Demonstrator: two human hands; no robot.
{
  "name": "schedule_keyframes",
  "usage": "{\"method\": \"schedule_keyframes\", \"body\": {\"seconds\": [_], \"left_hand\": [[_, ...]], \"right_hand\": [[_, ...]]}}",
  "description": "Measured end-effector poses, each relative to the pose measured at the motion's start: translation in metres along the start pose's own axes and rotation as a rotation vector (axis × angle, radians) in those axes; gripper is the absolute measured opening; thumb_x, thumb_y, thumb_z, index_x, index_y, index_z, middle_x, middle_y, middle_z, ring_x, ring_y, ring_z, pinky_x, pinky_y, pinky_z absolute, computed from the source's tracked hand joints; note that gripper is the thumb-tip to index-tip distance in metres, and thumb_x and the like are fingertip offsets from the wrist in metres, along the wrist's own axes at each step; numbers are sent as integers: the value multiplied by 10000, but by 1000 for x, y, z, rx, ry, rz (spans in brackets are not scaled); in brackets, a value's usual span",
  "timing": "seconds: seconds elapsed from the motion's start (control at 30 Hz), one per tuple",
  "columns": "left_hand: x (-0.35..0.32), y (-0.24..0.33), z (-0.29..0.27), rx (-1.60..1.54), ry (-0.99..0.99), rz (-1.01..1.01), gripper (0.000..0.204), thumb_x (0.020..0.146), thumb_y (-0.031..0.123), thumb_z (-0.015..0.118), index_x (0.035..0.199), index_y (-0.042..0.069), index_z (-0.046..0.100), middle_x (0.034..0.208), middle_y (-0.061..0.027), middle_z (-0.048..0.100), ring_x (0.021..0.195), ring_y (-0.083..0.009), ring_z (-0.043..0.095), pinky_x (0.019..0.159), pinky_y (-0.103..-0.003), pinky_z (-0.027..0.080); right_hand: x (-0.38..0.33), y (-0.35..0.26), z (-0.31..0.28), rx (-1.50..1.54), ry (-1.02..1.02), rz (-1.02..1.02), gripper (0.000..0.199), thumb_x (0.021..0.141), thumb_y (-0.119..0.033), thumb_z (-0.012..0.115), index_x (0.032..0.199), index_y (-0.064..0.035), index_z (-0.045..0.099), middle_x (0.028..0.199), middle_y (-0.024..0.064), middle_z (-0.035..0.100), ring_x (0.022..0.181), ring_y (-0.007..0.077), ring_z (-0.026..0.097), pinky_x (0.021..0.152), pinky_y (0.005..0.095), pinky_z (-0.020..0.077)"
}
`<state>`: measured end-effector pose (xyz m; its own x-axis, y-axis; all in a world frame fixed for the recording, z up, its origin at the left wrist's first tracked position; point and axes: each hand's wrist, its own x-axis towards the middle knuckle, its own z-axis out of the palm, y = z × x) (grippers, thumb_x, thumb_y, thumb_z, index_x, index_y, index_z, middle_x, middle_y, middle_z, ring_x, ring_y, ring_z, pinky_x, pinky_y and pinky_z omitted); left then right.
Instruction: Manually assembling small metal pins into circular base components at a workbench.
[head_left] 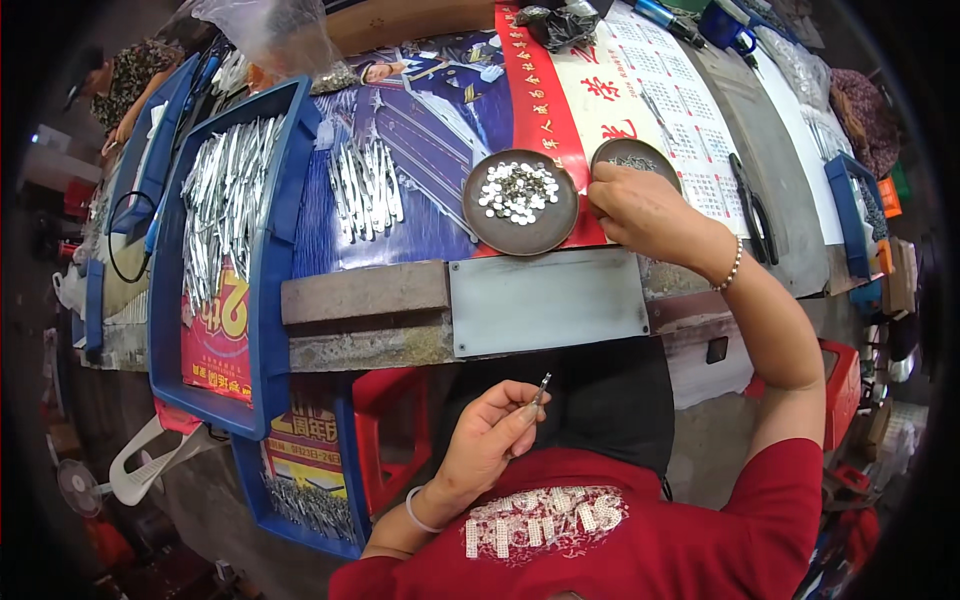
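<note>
My left hand [485,440], low in front of my lap, pinches a small slim metal piece [543,386] between thumb and fingers, its tip pointing up. Over the table, my right hand [650,215] reaches into the near side of a round brown dish [606,150] of tiny metal parts [634,162]. Its fingers are closed together, and whatever they grip is hidden. Just left of it, a larger brown dish [530,239] holds shiny round discs [519,190] around a heap of darker small parts. Farther left, slim silver metal pieces [365,190] lie side by side on the poster.
A long blue bin [273,345] of silver metal strips [232,195] stands at the left, with another blue bin [352,480] below. A pale metal plate [550,300] and grey bar [365,292] line the table's front edge. Black-handled pliers [755,210] lie right of my right hand.
</note>
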<state>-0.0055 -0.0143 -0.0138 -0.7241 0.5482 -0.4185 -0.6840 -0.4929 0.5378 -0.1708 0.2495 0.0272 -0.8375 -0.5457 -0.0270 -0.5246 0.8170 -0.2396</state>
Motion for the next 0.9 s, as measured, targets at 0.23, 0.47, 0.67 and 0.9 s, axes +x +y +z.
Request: {"method": "schedule_keyframes", "body": {"seconds": [0.23,0.47,0.67,0.9], "left_hand": [[1,-1,0,-7,16,31,153,909,70,533,1034,-18,544,828,-45,552,554,-60,423,498,-187,339],[7,0,5,-47,18,12,159,904,71,547,1038,-13,543,836,-50,552,546,-64,428,491,-185,339],[11,0,14,-21,10,-32,171,915,56,529,1071,-14,541,866,-57,564,571,-56,432,498,-167,345],[19,-16,15,37,64,-146,172,892,76,548,1040,-12,544,862,-56,575,545,-62,423,490,-180,349]], "right_hand": [[0,-13,-27,173,115,-39,85,727,-26,586,785,6,533,753,123,554,675,306,555,620,361,454],[-20,-74,-25,514,359,-144,122,731,0,561,804,-6,464,631,164,492,621,363,534,540,401,427],[-19,-86,-36,701,389,-19,110,710,69,583,780,5,526,680,69,559,627,147,558,594,262,449],[-23,-181,-44,1018,44,-477,65,712,-83,610,713,-46,557,683,35,562,579,157,558,513,268,429]]}}
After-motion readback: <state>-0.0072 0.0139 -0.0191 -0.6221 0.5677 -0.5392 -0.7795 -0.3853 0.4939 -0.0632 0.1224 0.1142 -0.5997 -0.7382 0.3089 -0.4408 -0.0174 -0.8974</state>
